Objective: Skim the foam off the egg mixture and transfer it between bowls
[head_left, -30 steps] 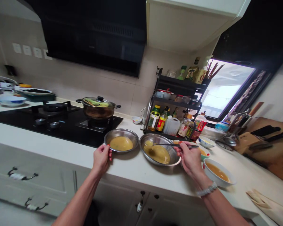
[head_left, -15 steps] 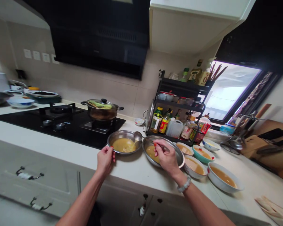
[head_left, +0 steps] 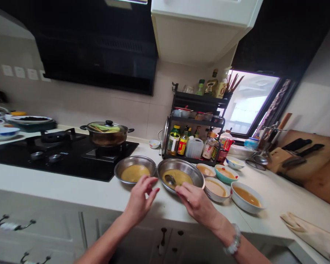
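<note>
Two steel bowls of yellowish liquid stand side by side on the white counter. My left hand [head_left: 143,196] is open, fingers apart, in front of the gap between them, nearest the left steel bowl [head_left: 120,178]. My right hand [head_left: 194,201] is closed at the near rim of the right steel bowl [head_left: 199,178]. It grips a ladle [head_left: 169,179] whose round head rests in that bowl's liquid; most of the handle is hidden by my fingers. Just right of it are a patterned bowl [head_left: 220,199] and a larger white bowl [head_left: 247,209], both with brownish liquid.
A lidded pot [head_left: 107,137] sits on the black stove [head_left: 79,167] at left. Behind the bowls stands a black rack [head_left: 198,122] of bottles. A knife block [head_left: 276,160] is at right, and a folded cloth [head_left: 305,229] lies near the counter's right front.
The ladle's head has gone from over the left steel bowl into the right one. My left hand has let go of the left bowl's rim and moved right. The view has turned slightly right.
</note>
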Action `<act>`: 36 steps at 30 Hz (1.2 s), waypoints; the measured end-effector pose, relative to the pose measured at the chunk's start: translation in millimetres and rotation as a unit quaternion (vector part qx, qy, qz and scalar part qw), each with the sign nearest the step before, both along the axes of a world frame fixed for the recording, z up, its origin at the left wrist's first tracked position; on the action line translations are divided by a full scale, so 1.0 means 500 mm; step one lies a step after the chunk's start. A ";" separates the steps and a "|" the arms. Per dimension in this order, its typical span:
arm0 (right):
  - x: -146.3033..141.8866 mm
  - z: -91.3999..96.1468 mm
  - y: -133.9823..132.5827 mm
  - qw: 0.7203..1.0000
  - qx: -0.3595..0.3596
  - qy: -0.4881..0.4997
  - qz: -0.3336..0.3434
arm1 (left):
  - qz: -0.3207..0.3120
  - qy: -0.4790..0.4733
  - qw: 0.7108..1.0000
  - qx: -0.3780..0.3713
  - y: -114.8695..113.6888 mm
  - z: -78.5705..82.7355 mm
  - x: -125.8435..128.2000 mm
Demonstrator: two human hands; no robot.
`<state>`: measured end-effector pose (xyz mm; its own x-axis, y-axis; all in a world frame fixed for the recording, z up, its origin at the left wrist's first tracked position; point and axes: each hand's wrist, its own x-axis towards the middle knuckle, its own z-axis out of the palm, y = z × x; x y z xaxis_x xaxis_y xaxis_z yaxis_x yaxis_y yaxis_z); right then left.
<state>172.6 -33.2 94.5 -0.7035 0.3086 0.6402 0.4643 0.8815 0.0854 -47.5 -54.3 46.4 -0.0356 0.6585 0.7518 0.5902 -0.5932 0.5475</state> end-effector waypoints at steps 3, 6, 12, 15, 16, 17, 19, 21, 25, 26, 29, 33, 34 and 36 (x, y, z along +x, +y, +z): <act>-0.012 -0.004 -0.013 1.000 -0.002 -0.023 -0.002 | -0.074 0.109 0.991 0.006 0.021 0.011 0.061; -0.016 -0.017 -0.023 0.998 -0.024 0.050 0.015 | -0.096 0.182 0.978 0.022 0.043 0.009 0.084; 0.017 -0.127 -0.031 0.848 -0.276 0.441 -0.099 | 0.019 0.156 0.987 0.039 0.082 0.023 0.037; 0.037 -0.180 -0.010 0.694 -0.413 0.567 -0.161 | 0.100 0.111 0.988 -0.034 0.101 0.039 0.009; 0.041 -0.189 0.002 0.660 -0.427 0.596 -0.166 | 0.113 0.089 0.988 -0.064 0.106 0.044 0.003; 0.043 -0.193 0.015 0.634 -0.435 0.618 -0.164 | 0.118 0.068 0.986 -0.093 0.110 0.049 0.000; 0.042 -0.190 0.044 0.608 -0.434 0.646 -0.158 | 0.116 0.039 0.982 -0.142 0.114 0.054 -0.001; 0.035 -0.183 0.071 0.598 -0.434 0.655 -0.160 | 0.112 0.025 0.979 -0.169 0.116 0.053 0.001; 0.020 -0.189 0.109 0.591 -0.419 0.667 -0.173 | 0.103 0.004 0.980 -0.171 0.118 0.046 -0.002; 0.018 -0.194 0.116 0.596 -0.402 0.672 -0.176 | 0.094 -0.009 0.981 -0.171 0.118 0.045 -0.004; 0.021 -0.208 0.128 0.620 -0.356 0.675 -0.183 | 0.056 -0.054 0.981 -0.180 0.118 0.049 -0.008; 0.029 -0.216 0.129 0.650 -0.322 0.661 -0.194 | 0.034 -0.082 0.977 -0.194 0.116 0.058 -0.007; 0.030 -0.218 0.127 0.654 -0.316 0.659 -0.197 | 0.033 -0.086 0.977 -0.192 0.116 0.059 -0.005; 0.031 -0.222 0.125 0.656 -0.312 0.657 -0.203 | 0.036 -0.083 0.979 -0.180 0.114 0.058 -0.003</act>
<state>188.1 29.3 -16.7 0.5496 0.7902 0.2711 -0.0169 0.3350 -0.9421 -49.1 2.5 75.3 -0.1941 0.8710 0.4514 0.5078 -0.3045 0.8059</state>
